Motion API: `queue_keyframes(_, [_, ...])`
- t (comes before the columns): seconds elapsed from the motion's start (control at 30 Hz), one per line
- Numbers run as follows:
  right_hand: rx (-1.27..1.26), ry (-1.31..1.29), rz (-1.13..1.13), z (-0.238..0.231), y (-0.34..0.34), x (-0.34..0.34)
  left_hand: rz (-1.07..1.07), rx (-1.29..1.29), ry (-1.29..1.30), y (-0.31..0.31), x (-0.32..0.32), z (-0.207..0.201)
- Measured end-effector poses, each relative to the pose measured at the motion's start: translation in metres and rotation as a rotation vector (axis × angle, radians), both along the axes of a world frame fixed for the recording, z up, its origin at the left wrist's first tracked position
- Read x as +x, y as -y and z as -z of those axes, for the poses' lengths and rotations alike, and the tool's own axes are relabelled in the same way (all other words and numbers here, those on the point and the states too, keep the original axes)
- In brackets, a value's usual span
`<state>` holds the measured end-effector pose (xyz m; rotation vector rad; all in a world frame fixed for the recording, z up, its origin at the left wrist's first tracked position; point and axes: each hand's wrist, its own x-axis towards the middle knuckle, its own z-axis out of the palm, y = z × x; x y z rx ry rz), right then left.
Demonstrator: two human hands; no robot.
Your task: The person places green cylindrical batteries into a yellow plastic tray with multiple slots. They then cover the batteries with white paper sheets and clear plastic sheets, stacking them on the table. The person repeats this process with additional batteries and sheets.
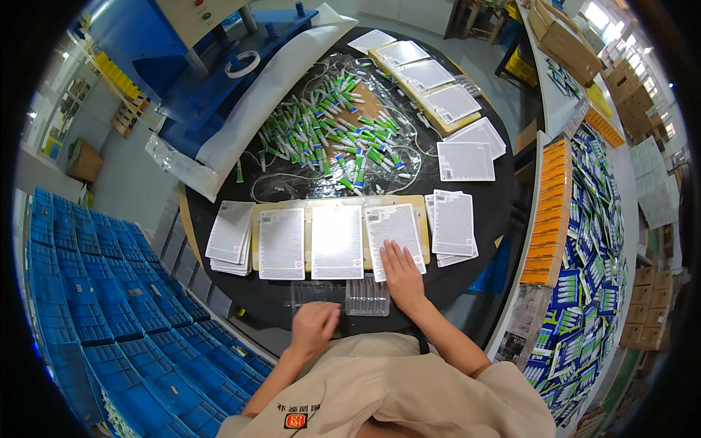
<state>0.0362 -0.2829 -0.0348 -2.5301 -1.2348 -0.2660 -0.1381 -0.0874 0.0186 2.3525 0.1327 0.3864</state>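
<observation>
right hand (400, 276) flat, fingers spread on a white printed card (394, 231), left hand (314, 326) loosely curled, grip unclear, clear plastic trays (367, 297) at its 1 o'clock, green-capped tubes (328, 135) piled at 12

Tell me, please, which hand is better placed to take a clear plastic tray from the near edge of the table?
Probably the left hand: it hovers at the clear plastic trays, while the right hand lies flat on the rightmost printed card.
</observation>
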Motion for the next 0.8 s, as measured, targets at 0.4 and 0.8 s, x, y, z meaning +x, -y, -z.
queue_keyframes(0.4, [-0.204,-0.042,0.028,-0.004,-0.001,0.002,0.028,0.049,0.058,-0.025,0.024,-0.004])
queue_keyframes(0.8, [-0.14,-0.195,0.028,0.007,-0.015,0.055,0.068,0.344,-0.153,-0.015,0.022,-0.007])
